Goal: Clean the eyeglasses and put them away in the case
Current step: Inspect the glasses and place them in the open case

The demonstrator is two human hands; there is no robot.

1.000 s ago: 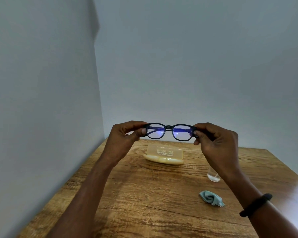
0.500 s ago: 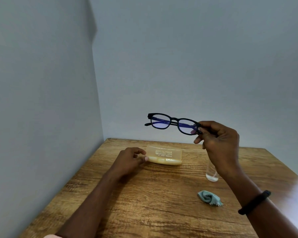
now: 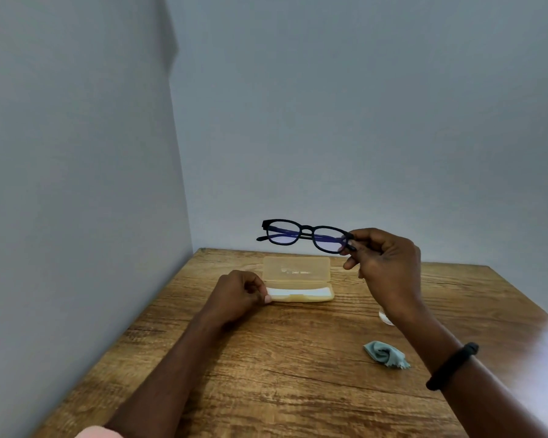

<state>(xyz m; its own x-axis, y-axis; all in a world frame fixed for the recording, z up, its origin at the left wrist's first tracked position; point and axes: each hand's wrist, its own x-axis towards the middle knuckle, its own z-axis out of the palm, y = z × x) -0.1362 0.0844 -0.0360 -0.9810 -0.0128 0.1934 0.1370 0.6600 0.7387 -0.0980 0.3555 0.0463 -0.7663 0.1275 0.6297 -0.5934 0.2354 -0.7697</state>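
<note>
Black-framed eyeglasses [image 3: 304, 237] with folded temples hang in the air above the table, pinched at their right end by my right hand [image 3: 383, 263]. Below them a translucent yellowish case [image 3: 298, 279] lies on the wooden table [image 3: 266, 358] with its lid standing open and a white lining showing inside. My left hand [image 3: 238, 295] grips the left end of the case's lower half, thumb and fingers closed on its rim.
A crumpled pale-blue cleaning cloth [image 3: 385, 354] lies on the table to the right. A small clear bottle [image 3: 386, 317] stands behind my right wrist, mostly hidden. Grey walls close off the table's left and far sides.
My left hand let go of the glasses, dropped to the case and opened its lid. My right hand alone keeps the glasses raised, shifted slightly right.
</note>
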